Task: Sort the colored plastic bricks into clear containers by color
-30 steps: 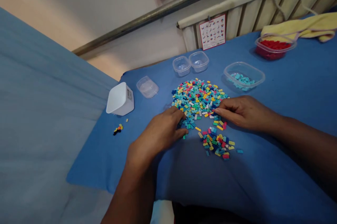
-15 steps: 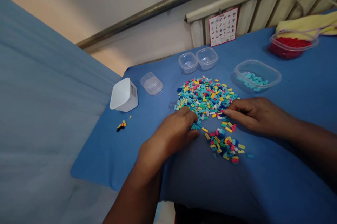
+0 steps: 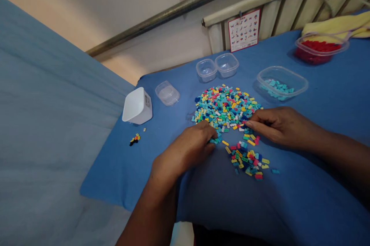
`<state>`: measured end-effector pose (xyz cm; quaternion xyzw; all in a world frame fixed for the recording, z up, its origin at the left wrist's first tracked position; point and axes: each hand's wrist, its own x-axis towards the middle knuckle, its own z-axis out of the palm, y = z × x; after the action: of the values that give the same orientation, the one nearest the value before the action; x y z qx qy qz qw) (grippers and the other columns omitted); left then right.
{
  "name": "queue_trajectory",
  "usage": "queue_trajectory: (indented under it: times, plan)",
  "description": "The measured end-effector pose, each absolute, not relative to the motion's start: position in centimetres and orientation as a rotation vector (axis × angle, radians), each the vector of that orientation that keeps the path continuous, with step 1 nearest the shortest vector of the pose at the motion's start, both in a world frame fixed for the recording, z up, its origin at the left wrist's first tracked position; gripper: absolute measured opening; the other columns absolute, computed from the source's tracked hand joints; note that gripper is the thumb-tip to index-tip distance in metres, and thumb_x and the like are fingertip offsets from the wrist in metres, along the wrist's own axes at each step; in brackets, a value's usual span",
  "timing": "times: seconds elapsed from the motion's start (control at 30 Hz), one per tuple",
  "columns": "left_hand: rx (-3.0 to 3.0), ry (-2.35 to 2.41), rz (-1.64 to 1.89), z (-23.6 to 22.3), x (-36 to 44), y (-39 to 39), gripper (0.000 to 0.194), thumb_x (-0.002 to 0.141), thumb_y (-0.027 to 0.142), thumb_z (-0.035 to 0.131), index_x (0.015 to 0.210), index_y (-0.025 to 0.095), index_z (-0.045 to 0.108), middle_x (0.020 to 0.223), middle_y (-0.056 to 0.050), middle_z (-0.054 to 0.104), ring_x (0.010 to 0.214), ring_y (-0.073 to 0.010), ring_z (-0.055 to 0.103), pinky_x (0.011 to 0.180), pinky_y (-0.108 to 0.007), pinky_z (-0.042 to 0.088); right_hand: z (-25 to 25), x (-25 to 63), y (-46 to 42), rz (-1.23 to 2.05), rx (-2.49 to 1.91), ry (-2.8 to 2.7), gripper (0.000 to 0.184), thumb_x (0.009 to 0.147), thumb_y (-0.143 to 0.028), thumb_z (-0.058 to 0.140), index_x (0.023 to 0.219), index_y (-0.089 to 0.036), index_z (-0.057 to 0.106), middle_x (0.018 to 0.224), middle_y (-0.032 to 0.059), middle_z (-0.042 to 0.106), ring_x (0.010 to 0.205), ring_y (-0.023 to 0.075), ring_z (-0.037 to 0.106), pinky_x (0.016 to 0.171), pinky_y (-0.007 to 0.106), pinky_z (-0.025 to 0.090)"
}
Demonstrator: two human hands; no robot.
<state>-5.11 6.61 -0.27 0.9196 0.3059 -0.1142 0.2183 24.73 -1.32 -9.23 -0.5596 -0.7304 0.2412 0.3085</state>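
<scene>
Both hands rest low on the blue-covered surface (image 3: pixel 318 184) at the near edge of a big heap of small coloured bricks (image 3: pixel 227 105). The left hand (image 3: pixel 185 149) lies knuckles up with its fingers curled down into the teal pieces at the heap's near left edge; whether those fingers pinch a brick or only press on them cannot be told, since the fingertips are hidden under the hand. The right hand (image 3: pixel 277 126) lies flat and turned inward, its fingertips drawn together at the heap's near right edge, touching the bricks there; it is too small to tell if a piece sits between them. The two hands are apart, with a strip of bricks between them. Just in front of them a smaller scatter of mixed bricks (image 3: pixel 248 159) lies nearer the person. Beyond the heap stand two small clear tubs (image 3: pixel 217 68) side by side, a clear oval tray with teal bricks (image 3: pixel 281 83) to the right, and farther right a tub of red bricks (image 3: pixel 320 48) beside a yellow cloth (image 3: pixel 335 25). To the left sit a clear lid (image 3: pixel 167 93), a white box (image 3: pixel 137 106) tipped on its side, and a tiny cluster of bricks (image 3: pixel 134 139) well apart from the heap
</scene>
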Motion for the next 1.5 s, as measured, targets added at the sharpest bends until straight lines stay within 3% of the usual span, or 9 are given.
queue_trajectory:
  times: [0.17, 0.33, 0.63, 0.87, 1.07, 1.3, 1.5]
  plan:
    - [2.472, 0.879, -0.322, -0.2, -5.2, 6.8, 0.016, 0.105, 0.024, 0.070, 0.117, 0.015, 0.075, 0.121, -0.009, 0.070, 0.113, -0.0270, 0.066, 0.097, -0.042, 0.051, -9.0, 24.6, -1.2, 0.647, -1.476, -1.939, 0.051, 0.113, -0.061, 0.057, 0.078, -0.025, 0.067, 0.066, -0.0008, 0.067, 0.059, 0.0156, 0.059, 0.059, 0.032, 0.036]
    - [2.498, 0.898, -0.321, 0.0, -4.9, 6.7, 0.016, 0.101, 0.016, 0.059, 0.109, 0.015, 0.073, 0.115, -0.008, 0.069, 0.100, -0.0237, 0.064, 0.090, -0.040, 0.049, -8.9, 24.7, -1.2, 0.654, -1.492, -1.935, 0.050, 0.112, -0.060, 0.058, 0.077, -0.025, 0.066, 0.066, -0.0013, 0.066, 0.059, 0.0151, 0.058, 0.060, 0.032, 0.034]
    - [2.549, 0.752, -0.303, -0.6, -4.5, 6.3, 0.022, 0.102, 0.015, 0.053, 0.113, 0.015, 0.072, 0.115, -0.009, 0.070, 0.106, -0.0250, 0.065, 0.093, -0.040, 0.049, -8.9, 24.7, -1.1, 0.652, -1.501, -1.941, 0.052, 0.112, -0.062, 0.058, 0.076, -0.024, 0.065, 0.067, -0.0011, 0.066, 0.060, 0.0152, 0.057, 0.061, 0.032, 0.034]
    - [2.460, 0.839, -0.251, -0.4, -4.4, 6.5, 0.015, 0.093, 0.016, 0.053, 0.099, 0.019, 0.066, 0.100, -0.005, 0.068, 0.088, -0.0213, 0.059, 0.080, -0.038, 0.044, -8.6, 24.8, -1.1, 0.689, -1.493, -1.953, 0.052, 0.111, -0.062, 0.057, 0.076, -0.025, 0.063, 0.068, -0.0005, 0.065, 0.062, 0.0160, 0.056, 0.061, 0.033, 0.032]
    - [2.466, 0.757, -0.180, -0.6, -4.9, 6.9, 0.024, 0.092, 0.010, 0.056, 0.108, 0.017, 0.072, 0.107, -0.004, 0.072, 0.095, -0.0194, 0.063, 0.088, -0.036, 0.047, -8.7, 24.6, -0.9, 0.645, -1.476, -1.952, 0.050, 0.112, -0.058, 0.057, 0.075, -0.024, 0.064, 0.069, -0.0003, 0.066, 0.061, 0.0154, 0.056, 0.061, 0.033, 0.030]
    - [2.386, 0.548, -0.087, 1.4, -5.0, 5.1, 0.025, 0.106, 0.007, 0.056, 0.110, 0.018, 0.078, 0.109, -0.001, 0.072, 0.104, -0.0137, 0.066, 0.091, -0.029, 0.050, -8.8, 24.4, -0.7, 0.650, -1.498, -1.949, 0.047, 0.112, -0.055, 0.057, 0.078, -0.023, 0.065, 0.070, -0.0010, 0.066, 0.062, 0.0149, 0.057, 0.064, 0.033, 0.028]
    - [2.414, 0.618, -0.211, 0.8, -3.6, 4.2, 0.018, 0.107, 0.012, 0.058, 0.104, 0.017, 0.075, 0.104, -0.005, 0.073, 0.095, -0.0193, 0.067, 0.084, -0.036, 0.049, -8.7, 24.5, -0.6, 0.639, -1.493, -1.946, 0.045, 0.112, -0.051, 0.058, 0.078, -0.023, 0.064, 0.069, -0.0015, 0.065, 0.062, 0.0143, 0.055, 0.065, 0.032, 0.028]
